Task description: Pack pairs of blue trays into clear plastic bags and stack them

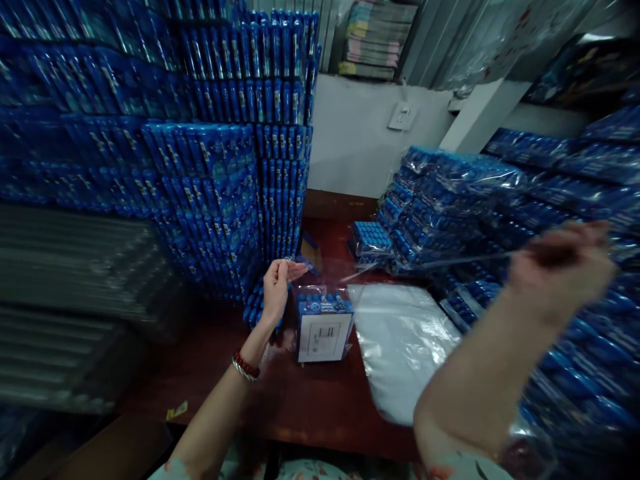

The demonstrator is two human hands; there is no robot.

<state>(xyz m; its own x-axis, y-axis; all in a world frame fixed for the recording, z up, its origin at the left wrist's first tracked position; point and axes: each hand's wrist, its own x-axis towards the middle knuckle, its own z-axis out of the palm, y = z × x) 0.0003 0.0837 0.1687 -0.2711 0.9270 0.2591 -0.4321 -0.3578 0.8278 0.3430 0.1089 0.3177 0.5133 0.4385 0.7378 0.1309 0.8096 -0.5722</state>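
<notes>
A white-fronted box of blue tubes (325, 333) stands on the dark red table inside a clear plastic bag. My left hand (277, 287) is just above its left corner, thumb and fingers pinched on the bag's thin clear edge. Raised far to the right is my right hand (563, 257), smeared by motion but with its fingers curled. A thin clear strip (470, 259) trails from it back toward the middle of the table. Right of the box lies a pile of flat clear plastic bags (405, 340).
Tall stacks of blue tube packs (215, 180) rise at the left, beside grey ribbed stacks (65, 267). Bagged blue packs (430, 200) are heaped along the right. A wall socket (403, 117) is at the back. A yellow scrap (177, 410) lies near the front edge.
</notes>
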